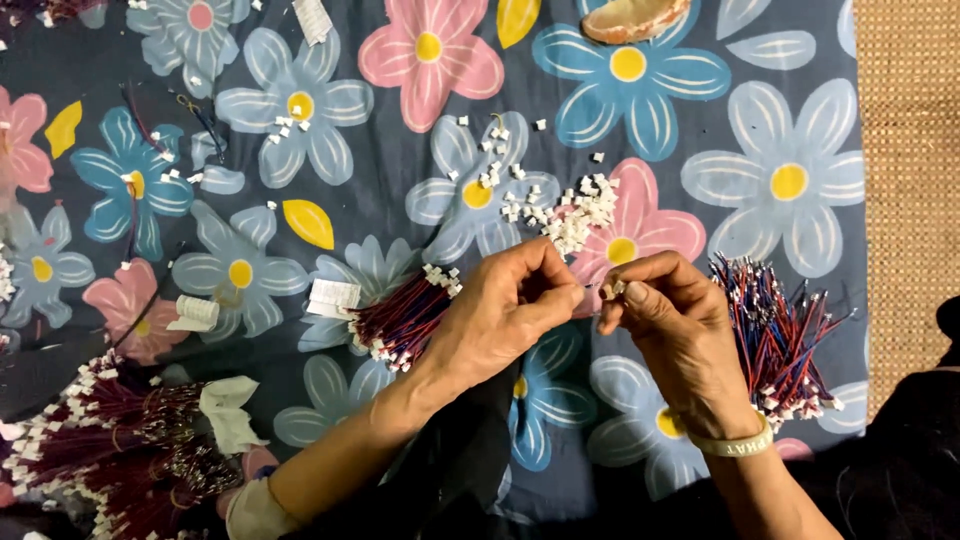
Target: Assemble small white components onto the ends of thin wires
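Matt printed floral cloth [400, 170], small white connectors [575, 215] probably plastic, glossy insulated wires [775, 335], rough woven mat [910, 150]

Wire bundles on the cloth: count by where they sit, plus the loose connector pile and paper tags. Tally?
Wire bundles held under the left hand: 1
Wire bundles right of the right hand: 1
Wire bundle heaps at lower left: 1
Loose white connector piles: 1
White paper tags: 3
Total: 7
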